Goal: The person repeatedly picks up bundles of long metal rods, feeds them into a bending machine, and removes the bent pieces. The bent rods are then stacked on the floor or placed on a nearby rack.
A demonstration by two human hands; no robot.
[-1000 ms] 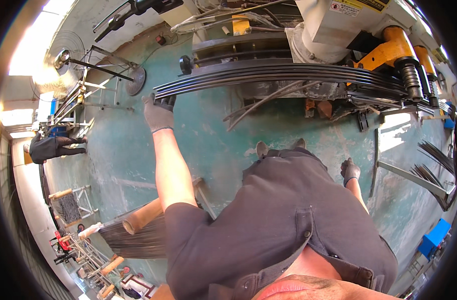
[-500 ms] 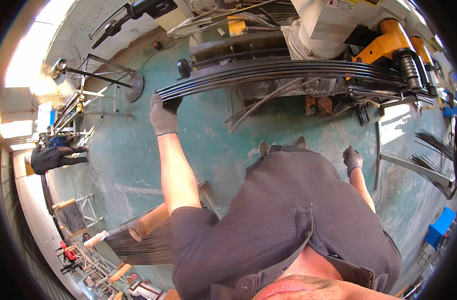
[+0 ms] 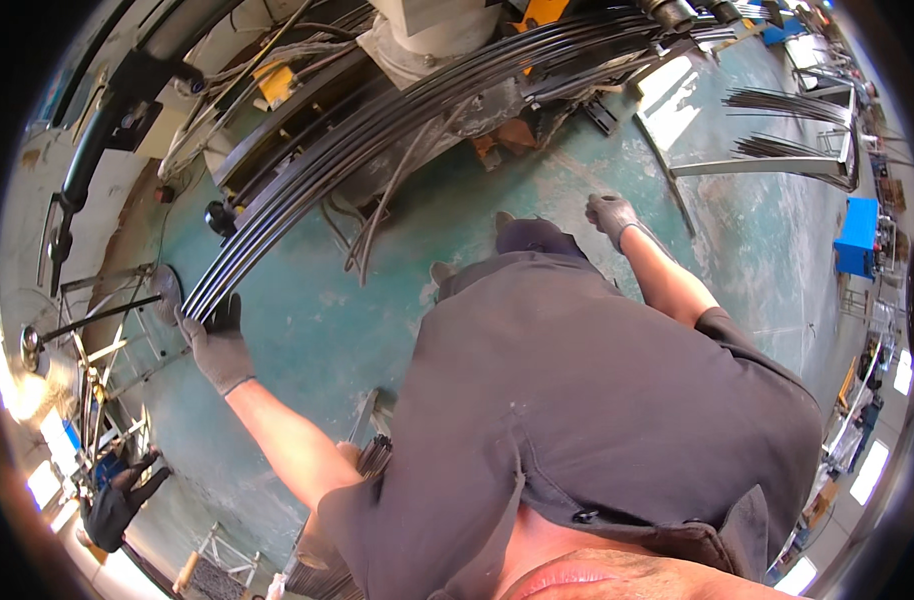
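Observation:
A bundle of long, thin black rods (image 3: 312,180) arcs from the upper right down to the left. Its near-left ends lie in my left hand (image 3: 219,352), which wears a grey glove, the thumb on one side and the fingers on the other. My right hand (image 3: 614,217), gloved too, hangs over the green floor in front of my body, away from the rods. Its fingers are curled in, and I see nothing in them. Toward the upper right, the bundle passes beneath metal cylinders (image 3: 669,12) of a machine.
Behind the rods stands a machine with a white column (image 3: 417,45) and bent pipes (image 3: 382,205). At right, a metal rack (image 3: 757,168) carries more black rods, with a blue box (image 3: 857,237) beyond. Another person (image 3: 117,510) is at the far lower left, near metal frames.
The view has turned right, so the machine and rack sit further left. My left hand keeps hold of the rod ends, now lower left in view. My right hand appears further up and left.

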